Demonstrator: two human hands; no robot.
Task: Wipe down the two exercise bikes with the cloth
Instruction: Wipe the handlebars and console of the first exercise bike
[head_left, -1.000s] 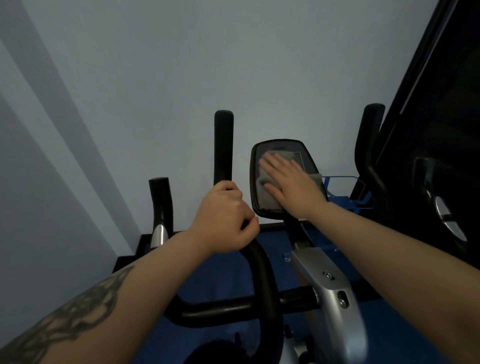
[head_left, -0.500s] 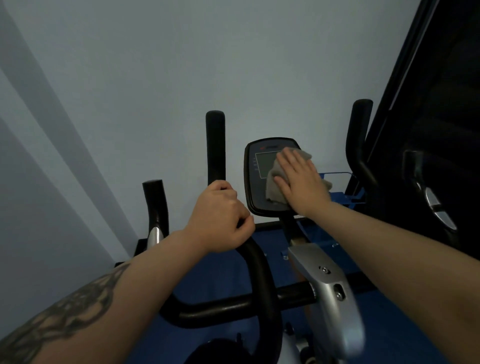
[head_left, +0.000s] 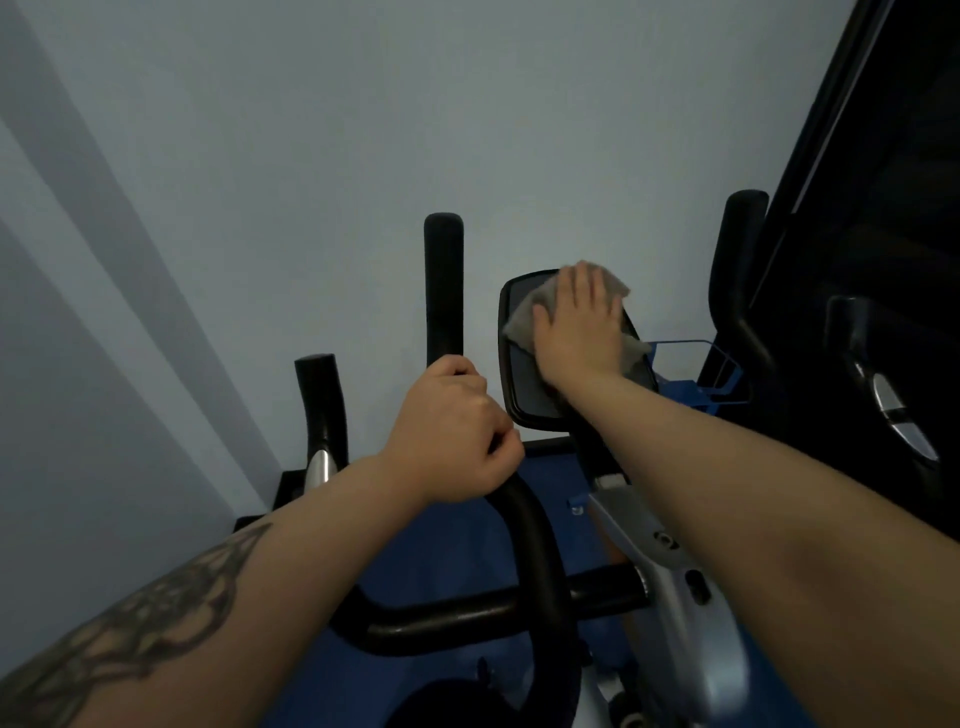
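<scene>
An exercise bike stands right in front of me, with a black handlebar, a black console panel and a silver stem. My left hand grips the handlebar's upright left post. With straight fingers, my right hand presses a grey cloth flat against the upper part of the console; the screen is hidden under the cloth and hand.
A pale wall is close behind the bike. A second black handle rises at the left. A dark machine frame with a black handle fills the right side. Behind the console sits a blue metal holder. The floor is blue.
My right hand slid the cloth across the console, first right, then up to its top edge. My left hand kept its grip on the handlebar.
</scene>
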